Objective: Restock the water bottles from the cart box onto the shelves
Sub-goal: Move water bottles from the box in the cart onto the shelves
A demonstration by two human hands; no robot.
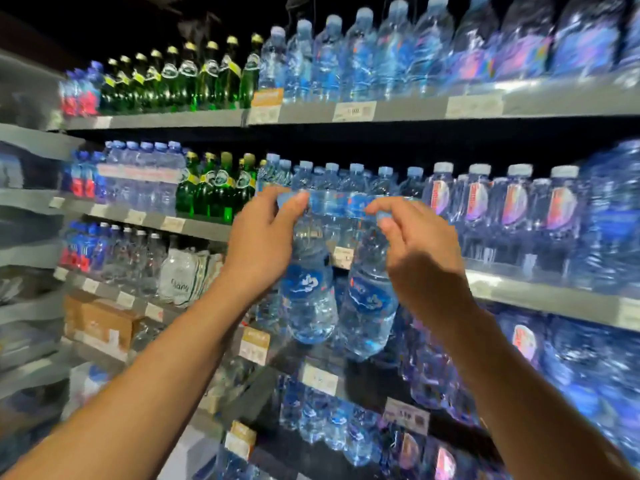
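At mid shelf [540, 292]: left hand [263, 244], right hand [420, 258] each pinch a bottle neck; bottles [306, 299] prob. heavy, slick; neck grip OK.

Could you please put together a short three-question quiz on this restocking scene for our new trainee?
1. True or false: each hand grips one clear plastic water bottle near its cap.
2. Which bottles stand just left of the blue-capped row on the middle grey shelf? A) green glass B) orange cans C) white cartons
3. Fill in: both held bottles carry a ____ label.

Key:
1. True: left hand holds the left bottle, right hand the right bottle.
2. A, the green glass bottles.
3. Blue.
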